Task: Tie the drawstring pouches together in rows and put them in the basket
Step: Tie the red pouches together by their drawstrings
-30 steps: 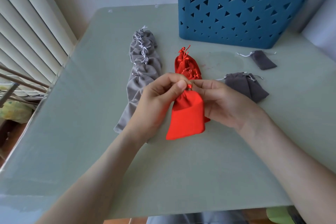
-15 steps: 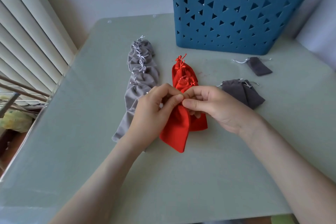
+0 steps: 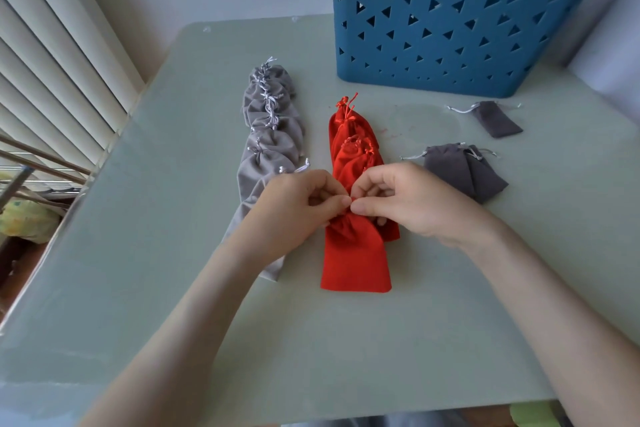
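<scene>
Grip of left hand (image 3: 294,211) and right hand (image 3: 412,204) pinching red pouch (image 3: 356,263) neck, probably drawstring; slip leaves knot loose.

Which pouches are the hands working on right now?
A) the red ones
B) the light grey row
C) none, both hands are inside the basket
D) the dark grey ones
A: the left hand and right hand both pinch the gathered neck of the nearest red pouch.

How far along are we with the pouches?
Done: the light grey row looks tied. In hand: left hand and right hand pinch the nearest red pouch at its neck, by the red row. Left: dark grey pouches lie loose; both rows lie outside the basket.
</scene>
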A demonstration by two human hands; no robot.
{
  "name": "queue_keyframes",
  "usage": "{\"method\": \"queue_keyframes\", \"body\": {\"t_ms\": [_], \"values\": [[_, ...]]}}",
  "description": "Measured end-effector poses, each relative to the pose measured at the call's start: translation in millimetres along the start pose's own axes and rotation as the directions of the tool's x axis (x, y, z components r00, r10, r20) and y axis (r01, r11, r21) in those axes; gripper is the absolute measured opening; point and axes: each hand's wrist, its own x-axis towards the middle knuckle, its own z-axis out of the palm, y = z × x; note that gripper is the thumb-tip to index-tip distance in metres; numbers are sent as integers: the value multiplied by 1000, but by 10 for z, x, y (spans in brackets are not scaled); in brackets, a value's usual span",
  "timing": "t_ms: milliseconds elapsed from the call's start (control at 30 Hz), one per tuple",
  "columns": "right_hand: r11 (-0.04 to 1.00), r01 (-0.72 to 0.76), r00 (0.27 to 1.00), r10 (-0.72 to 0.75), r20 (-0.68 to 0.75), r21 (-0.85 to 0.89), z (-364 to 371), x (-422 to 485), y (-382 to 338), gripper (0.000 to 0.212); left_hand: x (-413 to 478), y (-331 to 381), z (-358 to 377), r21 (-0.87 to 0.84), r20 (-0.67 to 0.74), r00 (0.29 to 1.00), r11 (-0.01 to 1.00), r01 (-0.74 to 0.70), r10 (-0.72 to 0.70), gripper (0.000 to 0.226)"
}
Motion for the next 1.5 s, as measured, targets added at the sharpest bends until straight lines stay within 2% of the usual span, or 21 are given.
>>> {"method": "queue_keyframes", "body": {"t_ms": [100, 233, 400, 467, 567, 633, 700, 833, 1000, 1200, 1267, 1333, 1400, 1500], "values": [[1000, -28, 999, 28, 24, 11, -12, -23, -23, 13, -2, 3, 61, 129, -71, 989, 985, -116, 126, 9], [998, -54, 998, 54, -10, 20, 13, -13, -13, 14, 4, -49, 156, 264, -121, 970, 949, -174, 212, 8], [999, -21, 1000, 22, -21, 26, 61, -1, -7, 12, 14, -75, 247, 475, -215, 896, 843, -251, 388, 6], [993, 23, 999, -20, -24, 114, 51, 5, -32, 11, 3, -70, 229, 502, -269, 856, 823, -266, 441, 7], [922, 81, 997, -83, -12, 378, 2, -11, -73, 20, -23, -38, 175, 478, -361, 800, 831, -283, 480, 10], [918, 129, 991, -132, -16, 375, -7, -21, -78, 21, -32, -25, 173, 478, -370, 778, 822, -309, 507, 11], [945, 172, 985, -168, -37, 277, 3, -19, -72, 21, -34, -19, 183, 479, -371, 767, 816, -324, 523, 11], [959, 229, 971, -214, -107, 168, 17, -4, -69, 27, -40, -13, 175, 461, -371, 764, 819, -342, 527, 11], [947, 291, 951, -272, -144, 136, 21, -4, -58, 27, -51, 5, 167, 437, -372, 767, 828, -351, 522, 14], [946, 317, 939, -303, -163, 65, 41, -13, -33, 11, -38, 17, 170, 382, -394, 791, 866, -323, 469, 18], [944, 324, 937, -312, -156, 61, 46, -14, -34, 6, -46, 46, 158, 282, -413, 819, 911, -302, 399, 16], [939, 331, 938, -316, -145, 95, 42, -13, -41, 6, -52, 75, 152, 124, -459, 849, 965, -231, 262, 8], [932, 340, 937, -324, -131, 124, 40, -14, -47, 6, -62, 85, 146, 46, -540, 823, 983, -180, 176, 24], [924, 343, 938, -327, -119, 169, 53, -14, -47, 7, -60, 78, 132, 29, -576, 806, 988, -148, 138, 23]]}}
